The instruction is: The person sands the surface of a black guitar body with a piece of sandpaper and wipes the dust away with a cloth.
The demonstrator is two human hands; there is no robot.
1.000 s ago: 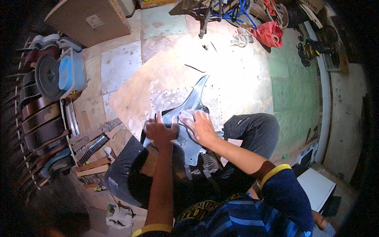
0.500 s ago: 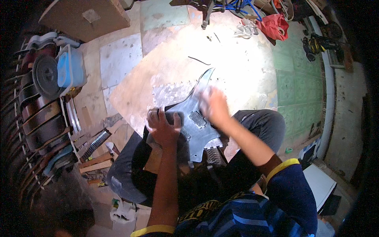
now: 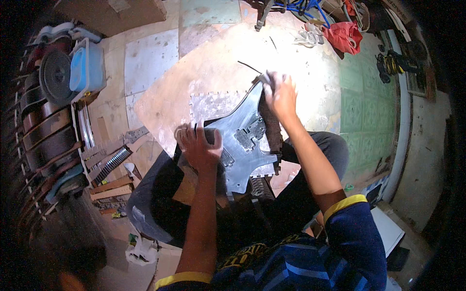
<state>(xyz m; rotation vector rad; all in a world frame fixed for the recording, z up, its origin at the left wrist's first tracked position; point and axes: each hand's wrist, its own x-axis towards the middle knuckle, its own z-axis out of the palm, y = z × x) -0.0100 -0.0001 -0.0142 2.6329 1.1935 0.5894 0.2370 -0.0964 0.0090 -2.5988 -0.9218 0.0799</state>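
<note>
A grey electric guitar body (image 3: 241, 140) with routed cavities lies across my lap, its long horn pointing away from me. My left hand (image 3: 199, 145) grips the body's left edge near the short horn. At the tip of the long horn my right hand (image 3: 280, 95) is stretched out, pressing a small grey pad, probably sandpaper (image 3: 266, 79), against it. The picture is blurred at that hand, so the pad's shape is unclear.
Foam puzzle mats (image 3: 213, 72) cover the floor ahead. Guitar bodies and a blue plastic box (image 3: 87, 68) stack on a rack at the left, with guitar necks (image 3: 112, 160) beside it. A red bag (image 3: 345, 36) and sandals lie far right on green tiles.
My right hand has slid from the middle of the guitar body out along the long horn to its tip. My left hand stays on the left edge.
</note>
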